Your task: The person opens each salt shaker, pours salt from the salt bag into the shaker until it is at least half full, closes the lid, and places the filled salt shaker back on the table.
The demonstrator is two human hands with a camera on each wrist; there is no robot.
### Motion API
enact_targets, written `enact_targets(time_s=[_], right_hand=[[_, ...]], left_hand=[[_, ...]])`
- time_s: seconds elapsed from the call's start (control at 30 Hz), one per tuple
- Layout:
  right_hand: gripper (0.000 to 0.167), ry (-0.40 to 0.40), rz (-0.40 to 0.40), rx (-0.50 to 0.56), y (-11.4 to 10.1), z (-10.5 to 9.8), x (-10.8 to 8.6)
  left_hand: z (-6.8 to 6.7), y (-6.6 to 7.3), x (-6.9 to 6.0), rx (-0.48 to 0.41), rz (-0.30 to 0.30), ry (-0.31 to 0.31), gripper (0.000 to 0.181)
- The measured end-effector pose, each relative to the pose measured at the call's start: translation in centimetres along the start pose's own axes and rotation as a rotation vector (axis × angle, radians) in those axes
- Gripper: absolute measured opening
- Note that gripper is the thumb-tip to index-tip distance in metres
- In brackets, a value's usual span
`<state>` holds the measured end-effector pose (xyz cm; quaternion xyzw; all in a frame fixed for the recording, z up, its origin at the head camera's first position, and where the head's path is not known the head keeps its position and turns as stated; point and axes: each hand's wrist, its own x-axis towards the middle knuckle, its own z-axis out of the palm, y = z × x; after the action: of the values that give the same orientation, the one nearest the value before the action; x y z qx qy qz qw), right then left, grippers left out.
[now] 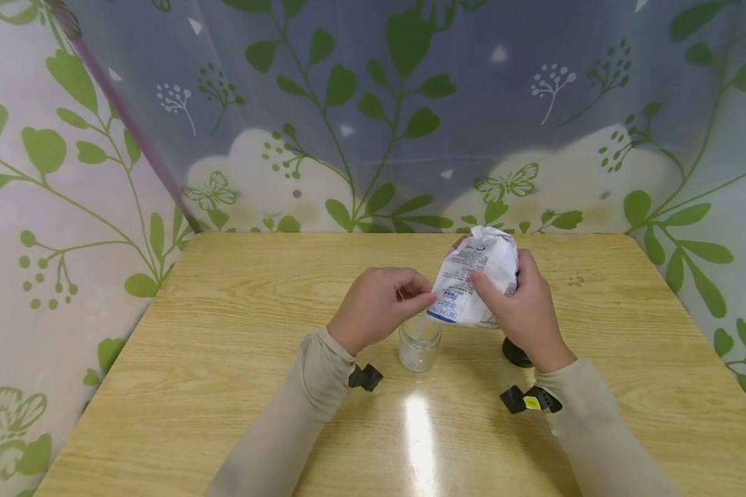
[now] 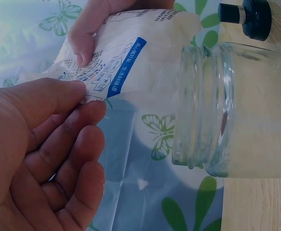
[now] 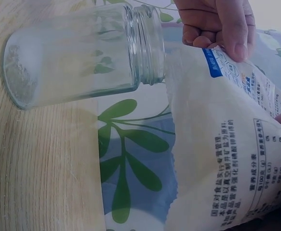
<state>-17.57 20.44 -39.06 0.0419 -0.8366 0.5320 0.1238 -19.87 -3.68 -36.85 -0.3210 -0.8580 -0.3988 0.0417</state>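
Left hand [image 1: 379, 304] pinches edge of torn-open packet [image 1: 463, 279], right hand [image 1: 528, 314] grips its body. Jar [image 1: 419, 353] whitish at bottom; filling looks early, most left.

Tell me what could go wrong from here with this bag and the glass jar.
The torn edge of the bag looks wider than the mouth of the glass jar, so its contents might spill onto the table. The left hand and right hand both hold the bag, leaving the jar unsteadied; a bump could tip it.
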Motion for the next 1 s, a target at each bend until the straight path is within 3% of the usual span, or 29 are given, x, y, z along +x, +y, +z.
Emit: enact_targets(time_s=[1.0], right_hand=[[0.054,-0.002,0.002,-0.019,-0.09,-0.20,0.03]], left_hand=[[0.11,-0.02,-0.02,0.001,0.012,0.010,0.009]])
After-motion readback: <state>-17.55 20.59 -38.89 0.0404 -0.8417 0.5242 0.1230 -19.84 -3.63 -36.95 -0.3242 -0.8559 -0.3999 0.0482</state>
